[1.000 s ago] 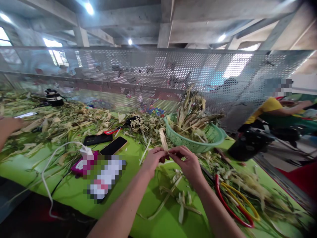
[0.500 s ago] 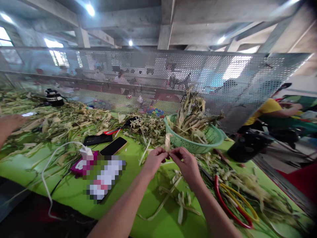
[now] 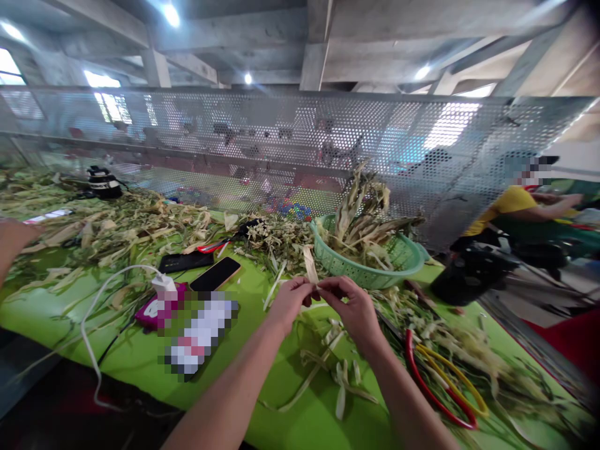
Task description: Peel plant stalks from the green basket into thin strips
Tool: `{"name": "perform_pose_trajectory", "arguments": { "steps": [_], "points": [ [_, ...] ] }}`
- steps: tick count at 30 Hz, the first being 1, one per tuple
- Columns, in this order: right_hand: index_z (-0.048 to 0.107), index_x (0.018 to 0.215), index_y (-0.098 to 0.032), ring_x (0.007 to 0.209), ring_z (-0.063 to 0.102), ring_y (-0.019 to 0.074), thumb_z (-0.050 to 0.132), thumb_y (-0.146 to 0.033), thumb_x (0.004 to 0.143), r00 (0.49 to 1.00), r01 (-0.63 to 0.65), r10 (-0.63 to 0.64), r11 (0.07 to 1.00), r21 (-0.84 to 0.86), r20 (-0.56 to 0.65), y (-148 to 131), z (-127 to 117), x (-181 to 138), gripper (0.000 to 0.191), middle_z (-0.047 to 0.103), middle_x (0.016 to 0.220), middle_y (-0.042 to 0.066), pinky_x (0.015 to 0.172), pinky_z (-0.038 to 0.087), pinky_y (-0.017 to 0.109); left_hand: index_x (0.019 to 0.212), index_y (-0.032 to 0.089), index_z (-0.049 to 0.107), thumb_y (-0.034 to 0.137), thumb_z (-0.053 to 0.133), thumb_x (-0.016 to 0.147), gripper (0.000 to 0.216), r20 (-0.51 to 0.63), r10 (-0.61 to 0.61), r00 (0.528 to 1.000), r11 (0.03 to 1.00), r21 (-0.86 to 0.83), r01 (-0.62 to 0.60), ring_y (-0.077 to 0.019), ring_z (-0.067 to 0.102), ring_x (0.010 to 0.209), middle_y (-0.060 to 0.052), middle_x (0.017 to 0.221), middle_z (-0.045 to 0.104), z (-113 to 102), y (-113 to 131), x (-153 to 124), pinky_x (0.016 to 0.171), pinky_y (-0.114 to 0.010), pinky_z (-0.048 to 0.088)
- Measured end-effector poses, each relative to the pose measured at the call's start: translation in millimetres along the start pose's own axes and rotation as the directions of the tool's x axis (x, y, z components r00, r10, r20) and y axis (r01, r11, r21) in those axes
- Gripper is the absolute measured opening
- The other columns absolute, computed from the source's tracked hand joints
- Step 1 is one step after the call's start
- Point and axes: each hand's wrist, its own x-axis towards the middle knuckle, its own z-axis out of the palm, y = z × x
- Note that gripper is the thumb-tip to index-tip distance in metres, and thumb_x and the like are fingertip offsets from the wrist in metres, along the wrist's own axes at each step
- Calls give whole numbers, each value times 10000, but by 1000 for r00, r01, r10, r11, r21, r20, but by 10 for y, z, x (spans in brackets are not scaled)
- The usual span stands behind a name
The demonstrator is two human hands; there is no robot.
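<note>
- Green table runs under everything, with a perforated screen standing behind the basket, the landmark here.
- Work looks to be partway along: one pale strip is in the hands, not set down, just in front of the basket and a little to its left.
- Loose scraps lie in front of the basket, nearer the person; whether they are finished or discarded cannot be told.
- Plenty seems left to handle: dry husks rise out of the basket, and a leafy heap spreads to its left.
- Left hand: thumb and forefinger are pinched together on the strip's lower end, with no visible gap.
- Right hand: its tips are likewise closed on that lower end, meeting the left's; the fingers hide what shape the strip takes there.
- The strip's upper end stands free above the fingers.
- Scissors with red and yellow handles lie to the right of the basket's front, untouched; a phone lies to its left.
</note>
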Motion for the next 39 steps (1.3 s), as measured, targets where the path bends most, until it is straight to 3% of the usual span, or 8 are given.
{"name": "perform_pose_trajectory", "arguments": {
  "steps": [7,17,25,32,39],
  "points": [
    [689,838,-208,694,579,167,637,-299,835,1000,-13,12,999,-53,-13,-16,5,-6,105,650,798,30,655,460,276,677,148,606,268,631,677,122,9,-43,999,996,-73,43,-88,431,567,-6,659,590,-7,-18,3,579,-250,307],
    [635,798,-184,645,566,166,655,-349,804,988,-147,151,983,112,-24,-18,0,8,167,635,723,31,609,453,276,714,155,619,340,597,769,193,88,99,991,977,179,-113,-118,460,666,12,674,561,17,30,-57,638,-262,335],
    [690,892,-204,709,596,159,646,-291,843,1000,-4,5,998,58,-17,-18,28,-15,108,664,819,30,672,469,280,613,150,594,228,570,711,128,13,46,999,998,-32,-46,-99,430,583,6,597,540,18,11,-28,585,-250,307],
    [703,857,-222,715,604,159,664,-264,833,997,63,-65,996,-70,-28,-39,10,2,62,659,807,18,667,466,274,669,141,612,223,610,677,83,43,-2,999,991,-134,8,-84,443,566,-3,641,581,-26,-60,24,582,-238,313],
    [664,785,-198,668,576,156,657,-290,824,999,-23,22,999,-30,-36,-76,11,-8,100,624,748,19,636,457,275,662,153,577,227,606,687,83,29,10,1000,997,-80,-8,-91,445,589,11,632,549,13,-11,-9,603,-244,322]
  ]
}}
